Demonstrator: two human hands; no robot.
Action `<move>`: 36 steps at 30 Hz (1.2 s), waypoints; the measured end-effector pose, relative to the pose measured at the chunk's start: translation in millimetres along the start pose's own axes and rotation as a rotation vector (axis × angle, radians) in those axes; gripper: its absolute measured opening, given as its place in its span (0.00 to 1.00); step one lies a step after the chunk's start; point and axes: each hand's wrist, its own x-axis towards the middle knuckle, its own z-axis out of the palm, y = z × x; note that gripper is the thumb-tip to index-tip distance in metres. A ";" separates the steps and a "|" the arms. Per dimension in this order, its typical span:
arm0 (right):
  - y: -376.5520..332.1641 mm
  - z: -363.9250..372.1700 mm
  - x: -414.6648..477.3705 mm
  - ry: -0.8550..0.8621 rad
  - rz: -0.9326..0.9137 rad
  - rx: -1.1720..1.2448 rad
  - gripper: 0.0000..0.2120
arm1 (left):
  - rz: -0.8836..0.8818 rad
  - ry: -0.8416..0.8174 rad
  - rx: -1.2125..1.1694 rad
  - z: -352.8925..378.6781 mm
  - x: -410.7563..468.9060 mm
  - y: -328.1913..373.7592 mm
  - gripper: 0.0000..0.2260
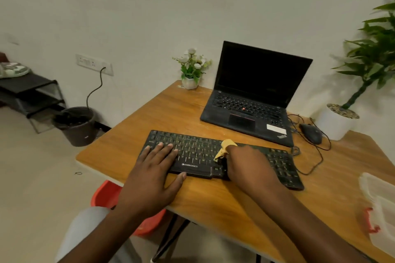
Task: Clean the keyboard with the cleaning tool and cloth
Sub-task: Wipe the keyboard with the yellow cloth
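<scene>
A black keyboard (198, 151) lies across the wooden table (171, 110) in front of me. My left hand (154, 168) rests flat on its left half, fingers straight over the keys and thumb at the front edge. My right hand (248, 164) is over the middle of the keyboard and grips a yellow cloth (224, 149), which sticks out past the fingers and touches the keys. No separate cleaning tool shows.
An open black laptop (252, 100) stands behind the keyboard, with a black mouse (311, 133) and its cable to its right. A small flower pot (191, 82) sits at the back edge, a clear plastic container (382, 209) at the right. A bin (78, 125) stands on the floor left.
</scene>
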 end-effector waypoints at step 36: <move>-75.7 -13.4 126.9 -0.209 -0.337 -0.057 0.20 | -0.128 -0.065 0.121 1.5 -1.6 3.4 0.41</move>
